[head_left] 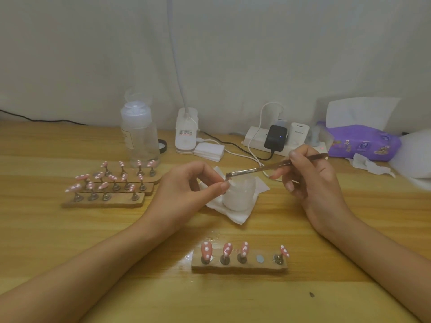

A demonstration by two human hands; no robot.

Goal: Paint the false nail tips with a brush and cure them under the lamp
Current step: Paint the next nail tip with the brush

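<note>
A frosted white jar (238, 194) sits mid-table on a folded white tissue (234, 214), and everything else is placed from it. The left hand (186, 190) comes in from the jar's left with its fingers curled. Its thumb and forefinger are closed in a narrow pinch at the jar's rim on a small item (226, 182) that is too blurred to name. The right hand (310, 178), to the jar's right, grips a thin brush (279, 164) between thumb and fingers. The handle slants up and away to the right, and the dark bristles lie just above the jar's rim, right at the left fingertips. In front of the jar, nearer the person, a wooden holder strip (239, 266) carries four pink nail tips (206, 249) dotted white on small stands, with one bare round spot (259, 258) between the third and fourth. To the jar's left, three more strips (105, 203) lie side by side, crowded with similar dotted tips. Behind the jar and to the left stands a clear bottle (140, 136). Almost straight behind is a white lamp base (185, 134) with its neck rising out of view, with a stack of white pads (208, 151) beside it. Behind to the right are a power strip (255, 137) with a black charger (275, 137) and, farther right, a purple tissue pack (363, 141). All of it rests on the wooden table (233, 304).
</note>
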